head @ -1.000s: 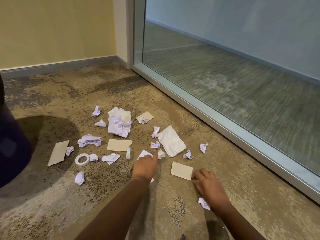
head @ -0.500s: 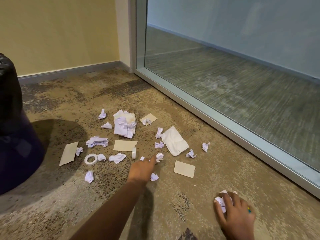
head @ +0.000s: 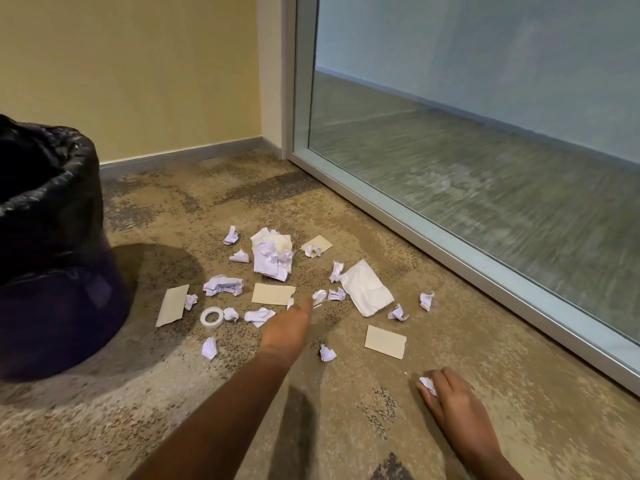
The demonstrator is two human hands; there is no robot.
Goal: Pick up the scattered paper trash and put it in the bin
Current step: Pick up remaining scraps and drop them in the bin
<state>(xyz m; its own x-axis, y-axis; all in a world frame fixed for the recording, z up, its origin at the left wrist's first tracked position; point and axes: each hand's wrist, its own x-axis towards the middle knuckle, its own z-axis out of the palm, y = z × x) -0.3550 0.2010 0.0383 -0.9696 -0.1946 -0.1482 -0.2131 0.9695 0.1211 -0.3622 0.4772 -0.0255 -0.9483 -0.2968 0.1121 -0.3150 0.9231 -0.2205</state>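
The right hand [head: 453,403] has drawn back to five o'clock clutching a crumpled scrap [head: 427,385], one piece secured, while the left hand [head: 287,329], grip unreadable, reaches the remaining litter [head: 272,258] at twelve; the bin [head: 52,220] waits at nine o'clock.

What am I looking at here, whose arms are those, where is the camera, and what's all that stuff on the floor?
There is no machine: this is one picture from a camera worn on a person's head, looking down at their own arms. The left hand reaches toward the scraps; whether it holds anything is unclear. The right hand has its fingers curled over a paper ball on the carpet. Further out lie tan cards, a white napkin and a tape roll. The bin, lined with a black bag, stands at the left.
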